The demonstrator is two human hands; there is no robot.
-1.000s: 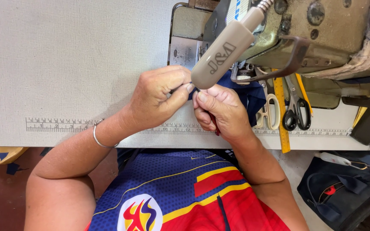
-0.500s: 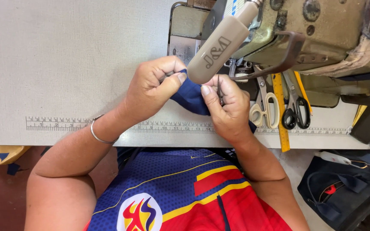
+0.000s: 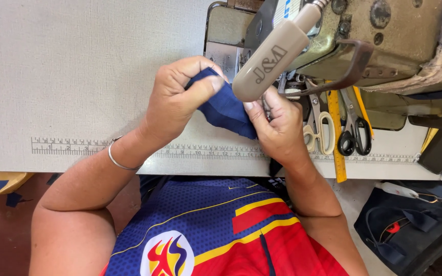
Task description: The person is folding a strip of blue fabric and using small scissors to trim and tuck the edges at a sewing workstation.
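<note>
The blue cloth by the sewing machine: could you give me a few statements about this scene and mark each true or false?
1. Both hands hold the blue cloth. True: left hand, right hand.
2. The cloth lies flat on the table. False: it is pinched up between the hands.
3. Two pairs of scissors lie right of the right hand. True: cream-handled scissors, black-handled scissors.
4. The bracelet is on the right wrist. False: the left wrist.

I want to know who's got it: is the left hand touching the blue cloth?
Touching. The head view shows the left hand pinching the blue cloth between thumb and fingers.
</note>
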